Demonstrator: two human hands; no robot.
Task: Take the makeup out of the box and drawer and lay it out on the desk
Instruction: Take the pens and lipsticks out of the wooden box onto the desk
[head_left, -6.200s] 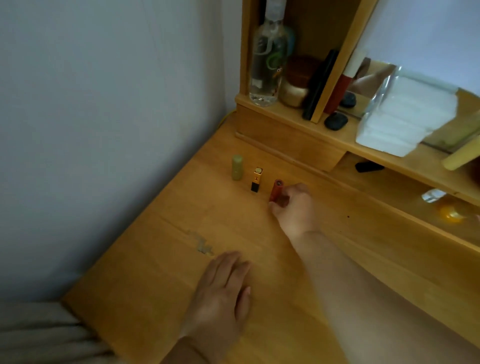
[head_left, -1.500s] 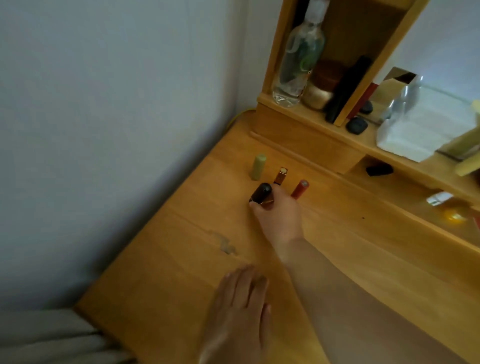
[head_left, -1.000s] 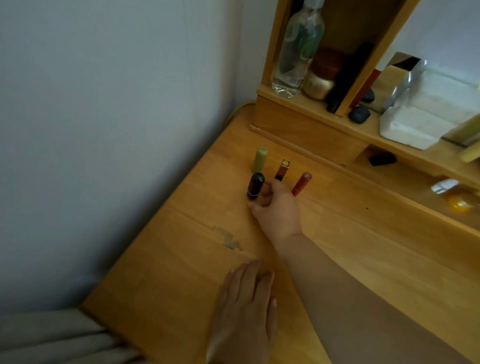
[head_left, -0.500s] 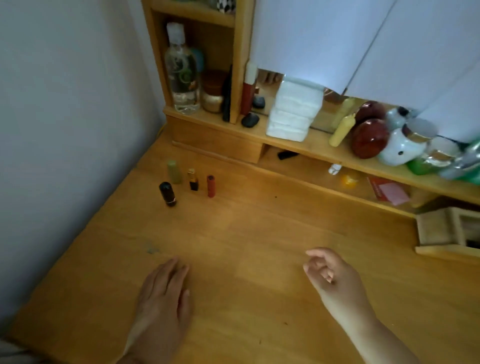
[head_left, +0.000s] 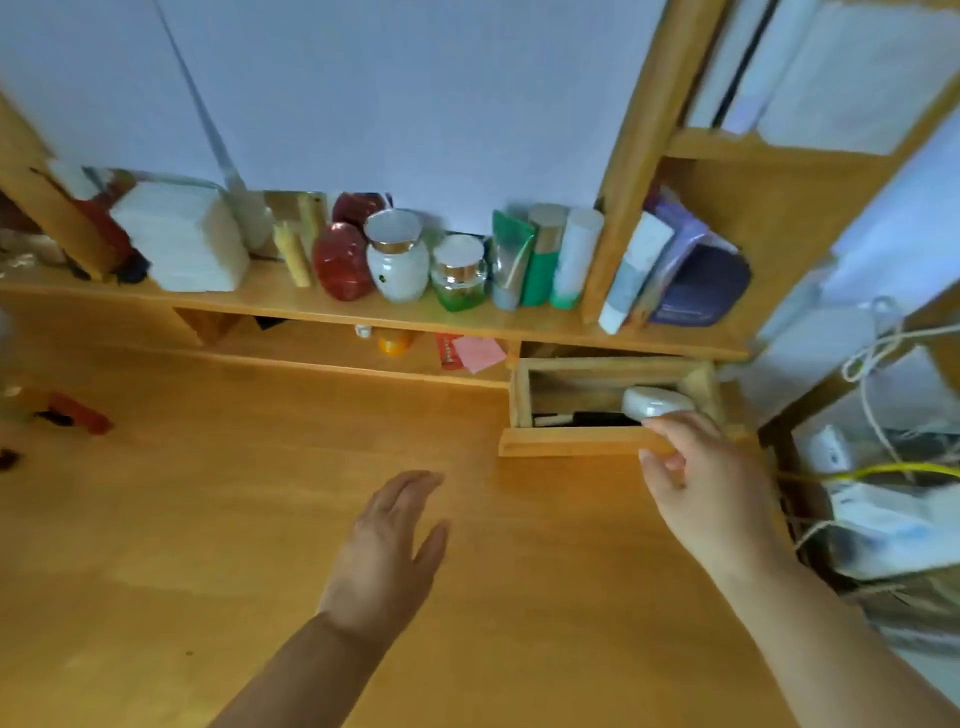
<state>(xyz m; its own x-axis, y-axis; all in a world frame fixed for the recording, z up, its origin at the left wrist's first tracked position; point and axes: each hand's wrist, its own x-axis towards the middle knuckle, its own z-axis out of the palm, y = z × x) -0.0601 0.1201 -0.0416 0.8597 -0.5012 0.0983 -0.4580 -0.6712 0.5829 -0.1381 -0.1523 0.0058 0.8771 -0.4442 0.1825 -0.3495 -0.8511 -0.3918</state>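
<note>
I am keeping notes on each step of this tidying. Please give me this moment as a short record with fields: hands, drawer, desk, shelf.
left hand: open, flat over the desk
right hand: at the open drawer's front edge, fingers by a white compact; grip unclear
drawer: pulled out, dark slim items inside
desk: red lipstick at far left
shelf: jars, tubes, red round container

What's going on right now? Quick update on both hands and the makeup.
Left hand open, flat over desk. Right hand at open drawer, fingers by white compact; grip unclear. Nothing blocking.
</note>
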